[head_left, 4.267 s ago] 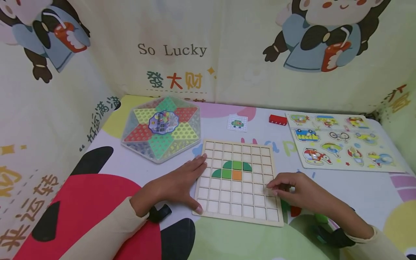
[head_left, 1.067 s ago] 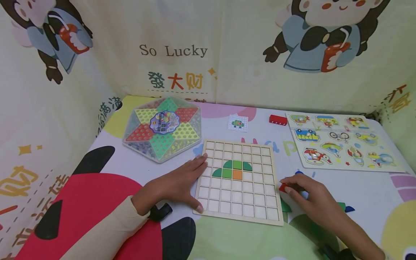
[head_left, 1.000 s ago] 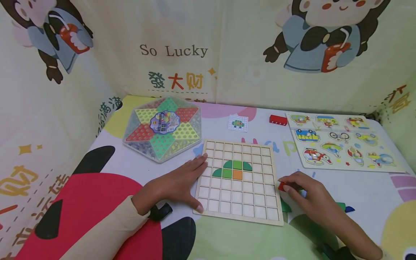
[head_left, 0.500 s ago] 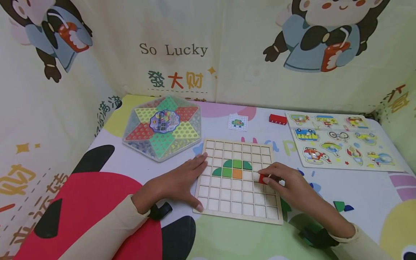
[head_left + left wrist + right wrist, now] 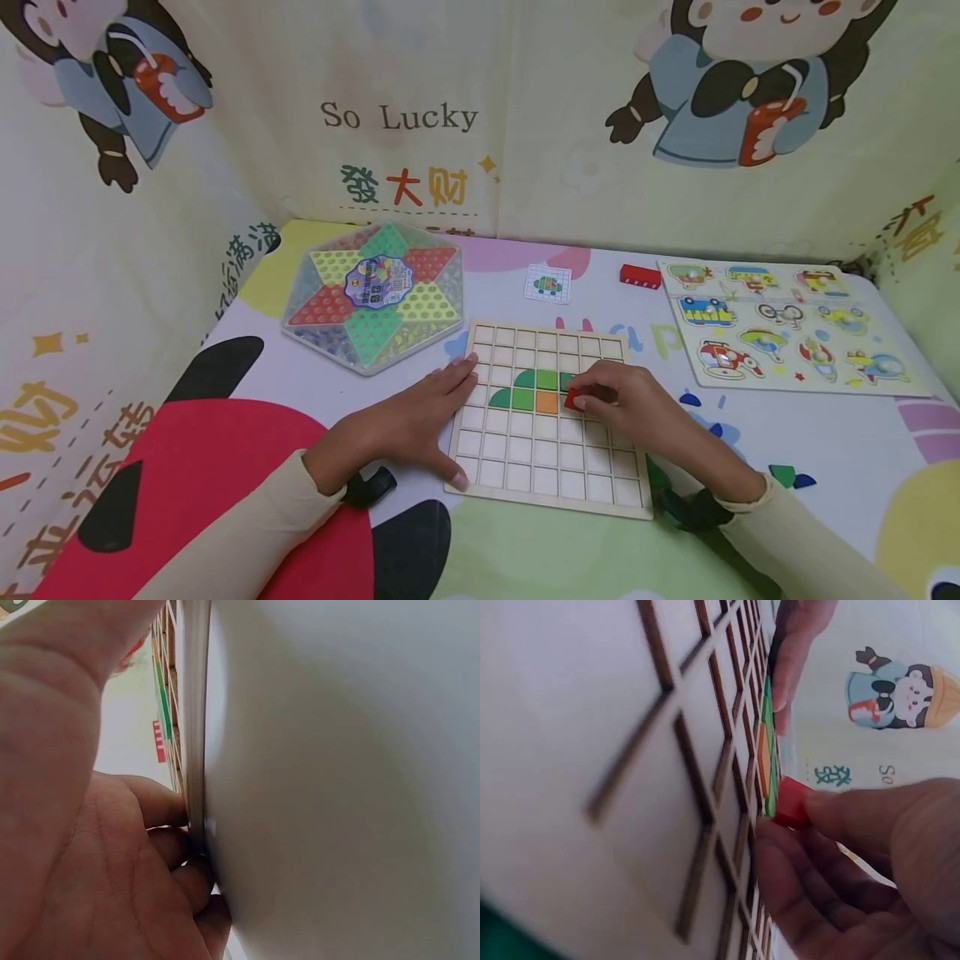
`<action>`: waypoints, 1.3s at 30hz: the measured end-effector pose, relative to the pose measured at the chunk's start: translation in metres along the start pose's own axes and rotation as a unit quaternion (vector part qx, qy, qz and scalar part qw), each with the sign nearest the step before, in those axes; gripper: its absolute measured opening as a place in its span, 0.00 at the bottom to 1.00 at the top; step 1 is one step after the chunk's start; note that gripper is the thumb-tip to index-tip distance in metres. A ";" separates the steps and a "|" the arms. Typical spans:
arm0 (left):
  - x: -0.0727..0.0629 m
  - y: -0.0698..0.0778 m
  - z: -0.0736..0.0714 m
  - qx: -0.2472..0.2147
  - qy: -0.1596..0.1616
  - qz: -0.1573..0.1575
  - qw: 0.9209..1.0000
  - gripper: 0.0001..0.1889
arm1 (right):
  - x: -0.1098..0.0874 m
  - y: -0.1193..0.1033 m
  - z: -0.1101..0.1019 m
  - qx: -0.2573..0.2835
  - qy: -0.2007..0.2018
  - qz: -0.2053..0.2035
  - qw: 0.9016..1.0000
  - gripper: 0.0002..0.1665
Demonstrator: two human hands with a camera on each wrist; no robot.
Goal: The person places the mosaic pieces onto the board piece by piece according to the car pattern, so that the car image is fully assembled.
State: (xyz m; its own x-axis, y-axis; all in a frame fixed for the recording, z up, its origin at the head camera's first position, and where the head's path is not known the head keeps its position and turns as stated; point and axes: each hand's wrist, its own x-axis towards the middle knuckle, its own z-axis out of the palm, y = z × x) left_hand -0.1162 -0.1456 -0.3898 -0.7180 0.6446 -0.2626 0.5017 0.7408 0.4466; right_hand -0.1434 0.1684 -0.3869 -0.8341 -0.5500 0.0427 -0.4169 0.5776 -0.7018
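Note:
A wooden grid board [image 5: 547,453] lies on the table with green tiles [image 5: 522,401] and one orange tile [image 5: 547,402] set in its cells. The left hand [image 5: 412,421] rests along the board's left edge, thumb and fingers spread; in the left wrist view its fingertips touch the board's side. Between thumb and fingers, the right hand [image 5: 637,407] pinches a small red tile [image 5: 792,801] over the cell right of the orange tile. Whether the tile touches the board I cannot tell. The right fingers partly cover the rightmost green tile.
Behind the board lies a small pattern card [image 5: 547,284], with a red block [image 5: 640,277] to its right. A hexagonal star-pattern game box [image 5: 375,296] sits back left; a vehicle puzzle board [image 5: 787,329] lies right. Loose green [image 5: 782,476] and blue pieces [image 5: 805,481] lie right of the grid.
The right hand picked up the red tile beside the board's right edge and has carried it left over the grid to beside the orange tile. The left hand has stayed put.

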 end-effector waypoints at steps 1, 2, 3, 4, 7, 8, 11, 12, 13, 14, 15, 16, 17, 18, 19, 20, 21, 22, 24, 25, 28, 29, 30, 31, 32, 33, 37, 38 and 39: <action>0.000 0.000 0.000 0.001 0.000 0.000 1.000 0.67 | 0.002 0.000 0.000 0.000 -0.004 -0.003 1.000 0.12; 0.000 -0.001 0.000 0.001 0.000 0.001 1.000 0.67 | 0.003 0.000 0.000 0.001 -0.009 -0.007 1.000 0.12; 0.001 -0.001 0.000 0.002 0.000 0.001 1.000 0.68 | 0.005 0.000 0.001 0.002 -0.014 -0.008 1.000 0.12; 0.001 -0.001 0.001 0.003 0.000 0.001 1.000 0.68 | 0.006 0.000 0.001 0.003 -0.019 -0.009 1.000 0.11; 0.001 -0.002 0.001 0.000 0.000 0.001 1.000 0.68 | 0.009 0.000 0.001 0.010 -0.033 -0.007 0.999 0.11; 0.001 -0.002 0.001 -0.001 0.000 0.002 1.000 0.68 | 0.010 0.000 0.001 0.011 -0.037 -0.003 0.999 0.11; 0.001 -0.002 0.001 -0.001 0.002 0.003 1.000 0.68 | 0.010 0.000 0.001 0.009 -0.045 0.014 0.999 0.11; 0.001 -0.002 0.001 -0.001 0.002 0.003 1.000 0.68 | 0.010 0.001 0.001 0.007 -0.046 0.018 0.999 0.11; 0.001 -0.002 0.001 -0.001 0.003 0.003 1.000 0.67 | 0.011 0.001 0.001 0.003 -0.046 0.021 0.999 0.10; 0.001 -0.002 0.001 0.000 0.004 0.003 1.000 0.67 | 0.011 0.001 0.002 0.001 -0.046 0.023 0.999 0.10; 0.001 -0.002 0.001 0.000 0.004 0.003 1.000 0.67 | 0.011 0.001 0.002 -0.002 -0.046 0.023 0.999 0.10; 0.001 -0.002 0.002 -0.002 0.005 0.004 1.000 0.67 | 0.011 0.001 0.002 -0.004 -0.045 0.024 0.999 0.10; 0.001 -0.003 0.002 -0.003 0.005 0.004 1.000 0.67 | 0.011 0.001 0.003 -0.007 -0.045 0.023 0.999 0.09; 0.001 -0.003 0.002 -0.004 0.006 0.005 1.000 0.67 | 0.011 0.002 0.003 -0.009 -0.043 0.022 0.999 0.09; 0.001 -0.003 0.002 -0.005 0.006 0.006 1.000 0.67 | 0.011 0.002 0.004 -0.011 -0.042 0.020 0.999 0.09; 0.000 -0.004 0.003 -0.005 0.006 0.005 1.000 0.67 | 0.011 0.001 0.004 -0.014 -0.041 0.018 0.999 0.09; 0.000 -0.004 0.003 -0.005 0.006 0.004 1.000 0.67 | 0.011 0.001 0.005 -0.018 -0.039 0.015 0.999 0.09; 0.000 -0.004 0.003 -0.004 0.006 0.003 1.000 0.67 | 0.012 0.001 0.005 -0.022 -0.037 0.013 0.999 0.09; 0.001 -0.004 0.004 -0.001 0.006 0.001 1.000 0.68 | 0.012 0.001 0.005 -0.030 -0.034 0.009 0.999 0.09; 0.001 -0.004 0.004 -0.001 0.006 -0.001 1.000 0.68 | 0.011 0.001 0.005 -0.033 -0.032 0.010 0.999 0.09; 0.002 -0.004 0.004 -0.001 0.006 -0.003 1.000 0.68 | 0.010 -0.001 0.005 -0.041 -0.029 0.018 0.999 0.08; 0.002 -0.004 0.005 0.000 0.006 -0.003 1.000 0.68 | 0.010 -0.001 0.005 -0.043 -0.028 0.022 0.998 0.08; 0.002 -0.004 0.005 0.000 0.006 -0.003 1.000 0.68 | 0.010 -0.001 0.005 -0.046 -0.026 0.026 0.998 0.07; 0.002 -0.004 0.005 0.000 0.006 -0.003 1.000 0.68 | 0.010 -0.001 0.005 -0.049 -0.025 0.026 0.998 0.07; 0.002 -0.004 0.005 0.001 0.006 -0.004 1.000 0.68 | 0.010 -0.002 0.006 -0.053 -0.023 0.026 0.998 0.07; 0.002 -0.005 0.005 0.000 0.006 -0.003 1.000 0.68 | 0.010 -0.002 0.006 -0.057 -0.021 0.024 0.998 0.07; 0.002 -0.005 0.005 -0.001 0.007 -0.002 1.000 0.68 | 0.009 -0.002 0.006 -0.071 -0.013 0.014 0.997 0.07; 0.001 -0.004 0.005 -0.002 0.007 -0.003 1.000 0.68 | 0.009 -0.003 0.006 -0.074 -0.012 0.013 0.997 0.07; 0.001 -0.004 0.005 -0.002 0.007 -0.003 1.000 0.68 | 0.009 -0.003 0.005 -0.076 -0.011 0.012 0.997 0.07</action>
State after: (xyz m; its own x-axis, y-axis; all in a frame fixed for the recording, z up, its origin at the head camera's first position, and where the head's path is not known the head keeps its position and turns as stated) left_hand -0.1170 -0.1471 -0.3960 -0.7277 0.6370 -0.2545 0.4947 0.7443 0.4486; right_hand -0.1477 0.1587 -0.3883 -0.8376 -0.5461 0.0106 -0.4473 0.6747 -0.5871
